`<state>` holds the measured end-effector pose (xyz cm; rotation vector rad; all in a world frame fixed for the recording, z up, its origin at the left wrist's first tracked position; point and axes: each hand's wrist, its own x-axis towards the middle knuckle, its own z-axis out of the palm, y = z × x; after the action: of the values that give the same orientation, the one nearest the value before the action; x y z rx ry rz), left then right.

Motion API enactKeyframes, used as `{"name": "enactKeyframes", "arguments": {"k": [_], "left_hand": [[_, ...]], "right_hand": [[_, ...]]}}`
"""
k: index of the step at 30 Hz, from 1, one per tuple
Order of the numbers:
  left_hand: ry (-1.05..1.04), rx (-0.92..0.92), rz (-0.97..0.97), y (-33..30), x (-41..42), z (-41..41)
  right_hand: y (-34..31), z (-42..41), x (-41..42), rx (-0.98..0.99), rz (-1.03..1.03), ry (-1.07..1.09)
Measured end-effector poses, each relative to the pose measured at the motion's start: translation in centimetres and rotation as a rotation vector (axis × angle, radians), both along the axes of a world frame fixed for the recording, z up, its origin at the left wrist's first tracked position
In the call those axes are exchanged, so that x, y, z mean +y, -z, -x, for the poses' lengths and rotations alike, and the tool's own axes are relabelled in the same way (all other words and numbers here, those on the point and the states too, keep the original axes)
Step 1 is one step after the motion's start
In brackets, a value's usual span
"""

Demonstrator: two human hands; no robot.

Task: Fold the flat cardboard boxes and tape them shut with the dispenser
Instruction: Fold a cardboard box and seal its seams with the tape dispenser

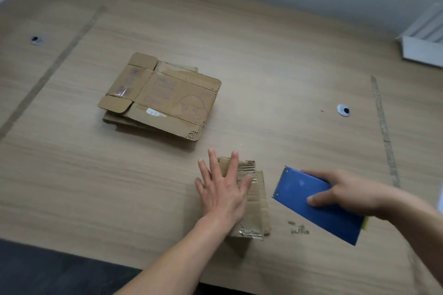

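A: Wide wooden table [275, 60] under a pale wall, and the small box [254, 201] is sitting near its front edge.

B: The left hand [223, 196] is pressing flat on it, fingers spread. Just right of the box, the right hand [345, 193] is gripping the blue dispenser [314, 206], fingers curled over its top.

A: Looks like the taping step is coming, I'd judge. The dispenser's front edge needs bringing onto the box's seam.

B: Beyond the box, the stack of flat boxes [160, 98] is waiting.
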<state>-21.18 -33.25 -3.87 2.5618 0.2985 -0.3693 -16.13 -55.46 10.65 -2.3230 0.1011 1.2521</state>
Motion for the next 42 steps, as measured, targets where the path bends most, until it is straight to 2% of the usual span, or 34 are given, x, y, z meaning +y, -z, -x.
{"name": "enactKeyframes", "arguments": {"k": [2, 3, 4, 5, 7, 9, 11, 13, 24, 29, 31, 36, 42], "left_hand": [[0.052, -0.302, 0.075, -0.8, 0.3, 0.2], [0.061, -0.455, 0.177, -1.2, 0.4, 0.3], [0.050, -0.492, 0.343, -1.9, 0.3, 0.4], [0.010, -0.400, 0.563, -2.8, 0.0, 0.6], [-0.130, 0.020, 1.022, -4.9, -0.6, 0.7], [-0.268, 0.399, 1.401, -6.1, -0.9, 0.7], [-0.343, 0.555, 1.611, -6.3, -0.6, 0.9], [-0.361, 0.584, 1.707, -6.3, -0.2, 1.2], [-0.471, 0.363, 1.524, -6.0, 0.0, 1.8], [-0.547, 0.199, 1.287, -6.3, 0.2, 2.0], [-0.613, 0.145, 1.202, -6.1, 0.4, 2.2], [-0.949, 0.044, 1.100, -3.6, 5.1, 3.1], [-0.955, 0.040, 1.039, -1.7, 5.1, 4.6]], "right_hand": [[-1.9, 0.4, -0.4, 0.039, -0.124, 0.004], [-2.6, 0.5, -0.5, 0.062, -0.177, 0.002], [-3.1, 0.6, -0.5, 0.080, -0.223, 0.002], [-3.5, 0.6, -0.5, 0.099, -0.267, 0.006], [-3.8, 0.4, -0.3, 0.139, -0.346, 0.022], [-3.7, 0.2, -0.2, 0.176, -0.408, 0.027], [-3.5, 0.1, -0.1, 0.200, -0.444, 0.020], [-3.2, 0.1, 0.0, 0.211, -0.474, 0.003], [-1.6, 0.4, 1.3, 0.214, -0.511, -0.079], [-0.7, 0.4, 1.7, 0.221, -0.494, -0.099], [-0.3, 0.4, 1.8, 0.224, -0.461, -0.129], [0.0, -0.1, -0.9, 0.280, -0.335, -0.197], [0.3, -1.4, -1.1, 0.212, -0.091, -0.321]]}}
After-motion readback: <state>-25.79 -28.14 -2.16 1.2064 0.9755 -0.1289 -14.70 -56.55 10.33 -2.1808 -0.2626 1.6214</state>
